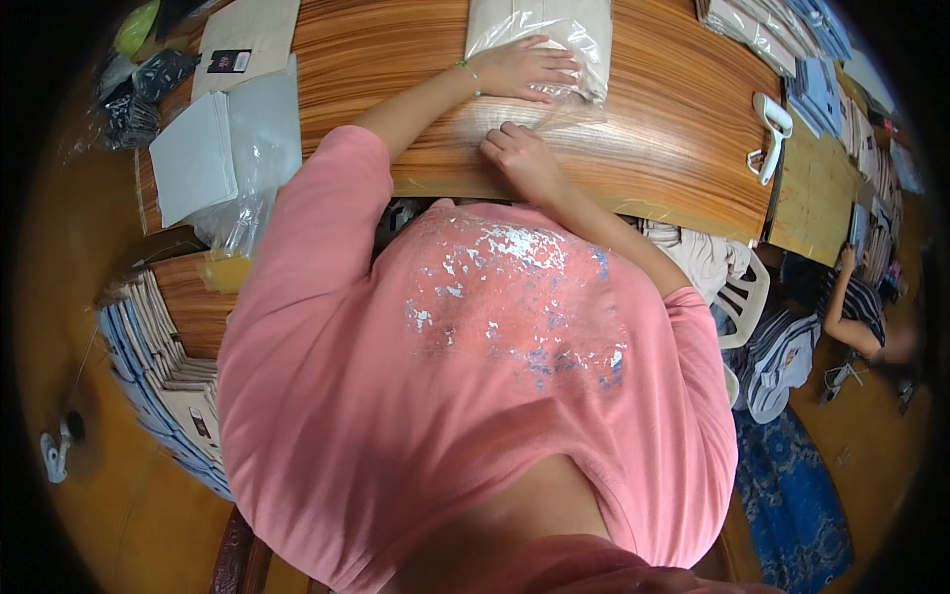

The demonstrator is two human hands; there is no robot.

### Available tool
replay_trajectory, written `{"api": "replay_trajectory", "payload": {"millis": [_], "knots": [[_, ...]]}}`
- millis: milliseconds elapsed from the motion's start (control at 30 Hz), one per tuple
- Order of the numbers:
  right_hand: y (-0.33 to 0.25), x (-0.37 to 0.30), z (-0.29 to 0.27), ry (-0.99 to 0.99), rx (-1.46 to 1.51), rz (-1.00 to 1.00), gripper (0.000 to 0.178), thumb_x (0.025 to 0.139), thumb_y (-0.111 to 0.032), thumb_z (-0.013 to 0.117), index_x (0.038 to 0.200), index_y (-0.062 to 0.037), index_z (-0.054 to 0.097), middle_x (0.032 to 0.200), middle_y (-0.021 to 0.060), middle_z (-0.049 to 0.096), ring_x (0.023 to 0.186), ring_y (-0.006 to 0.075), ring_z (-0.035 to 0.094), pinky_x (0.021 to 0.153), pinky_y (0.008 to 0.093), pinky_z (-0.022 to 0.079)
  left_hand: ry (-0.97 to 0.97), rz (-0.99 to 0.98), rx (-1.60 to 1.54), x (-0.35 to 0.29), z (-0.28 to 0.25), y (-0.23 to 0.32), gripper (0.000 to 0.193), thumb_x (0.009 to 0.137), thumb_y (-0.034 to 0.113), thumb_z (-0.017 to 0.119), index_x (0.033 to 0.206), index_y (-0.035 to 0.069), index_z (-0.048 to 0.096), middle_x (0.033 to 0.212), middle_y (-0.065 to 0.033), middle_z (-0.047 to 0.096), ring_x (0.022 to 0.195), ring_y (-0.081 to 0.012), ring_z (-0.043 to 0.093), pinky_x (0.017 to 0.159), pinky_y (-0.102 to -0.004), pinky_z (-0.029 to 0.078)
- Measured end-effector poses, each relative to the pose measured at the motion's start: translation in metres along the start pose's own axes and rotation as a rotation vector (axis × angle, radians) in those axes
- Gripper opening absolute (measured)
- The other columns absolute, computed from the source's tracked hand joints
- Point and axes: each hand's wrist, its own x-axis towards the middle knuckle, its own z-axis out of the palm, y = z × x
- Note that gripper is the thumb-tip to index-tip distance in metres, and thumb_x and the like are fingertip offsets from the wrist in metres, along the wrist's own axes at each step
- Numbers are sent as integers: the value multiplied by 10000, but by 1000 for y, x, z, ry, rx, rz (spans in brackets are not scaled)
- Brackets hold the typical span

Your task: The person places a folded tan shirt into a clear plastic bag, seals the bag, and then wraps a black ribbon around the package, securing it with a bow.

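Note:
A folded beige garment in a clear plastic bag (pixel 586 22) lies at the far middle of the wooden table (pixel 386 49). My left hand (pixel 522 69) rests flat on the bag, palm down with fingers stretched out to the right. A thin bracelet circles that wrist. Nearer the table's front edge, my right hand (pixel 522 158) is closed, its fingers curled under, just below the bag's loose, crinkled plastic end. What its fingertips hold, if anything, is hidden.
White sheets (pixel 194 158) and clear plastic bags (pixel 242 203) lie at the table's left. A white lint roller (pixel 773 117) sits near the right edge. Folded garments (pixel 757 40) stand stacked far right; another stack (pixel 163 381) is at left. A co-worker's arm (pixel 841 297) shows at right.

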Motion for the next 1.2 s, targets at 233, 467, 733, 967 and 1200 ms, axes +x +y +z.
{"api": "replay_trajectory", "payload": {"millis": [233, 467, 733, 967, 1200], "knots": [[22, -31, -25, 53, 149, 46, 173, 681, -122, 595, 846, -77, 572, 823, 54, 535, 849, 247, 502, 773, 353, 393, 4, -28, -1, -1, -1, 3, 510, 861, 422, 499, 1333, 265, 387, 1432, 25, 298, 1321, -169, 262, 1089, -473, 164], [72, -47, -20, -150, -116, 167, 130, 712, -111, 544, 825, -63, 586, 853, 56, 565, 871, 216, 528, 775, 340, 428, 22, -4, 3, 0, -3, 3, 510, 855, 427, 504, 1328, 266, 395, 1431, 28, 301, 1319, -173, 265, 1084, -471, 172], [18, -72, -52, -65, -21, -44, 128, 674, -93, 548, 800, -77, 564, 801, 52, 514, 816, 218, 510, 765, 329, 424, 42, -1, 8, -1, 2, 2, 515, 850, 449, 506, 1321, 262, 411, 1426, 22, 310, 1319, -177, 266, 1080, -464, 174], [69, -75, -50, 50, -221, 166, 168, 695, -98, 566, 862, -79, 578, 869, 40, 535, 855, 228, 505, 778, 351, 405, 41, -4, 44, -1, -1, 5, 531, 849, 466, 501, 1331, 269, 394, 1426, 21, 309, 1321, -174, 262, 1083, -457, 167], [57, -95, -62, -42, -161, 122, 99, 718, -131, 562, 805, -82, 558, 788, 39, 531, 822, 205, 509, 722, 327, 409, 50, 8, 37, -1, 3, 3, 503, 857, 456, 484, 1314, 259, 414, 1429, 13, 302, 1320, -175, 263, 1085, -472, 167]]}}
